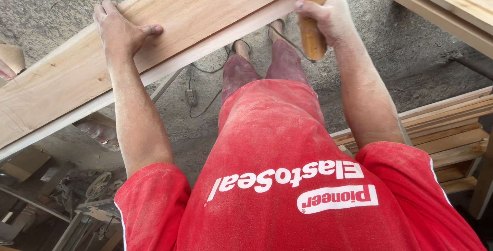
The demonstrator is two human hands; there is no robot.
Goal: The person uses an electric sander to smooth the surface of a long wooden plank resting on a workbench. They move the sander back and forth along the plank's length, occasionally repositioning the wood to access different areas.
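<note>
A long pale wooden plank [195,9] runs slantwise across the top of the head view, from lower left to upper right. My left hand [120,30] lies flat on its face, fingers spread, thumb pointing right. My right hand [328,17] is closed around an orange-brown wooden tool handle [312,35] that stands upright at the plank's near edge; the tool's upper end runs out of the frame. Below the hands are my red shirt [287,179] and my legs on the concrete floor.
Wooden boards are stacked at the right [452,133] and more lie at the upper right [452,4]. A cable and power strip [191,97] lie on the concrete floor under the plank. Machine parts and clutter [77,194] sit at the lower left.
</note>
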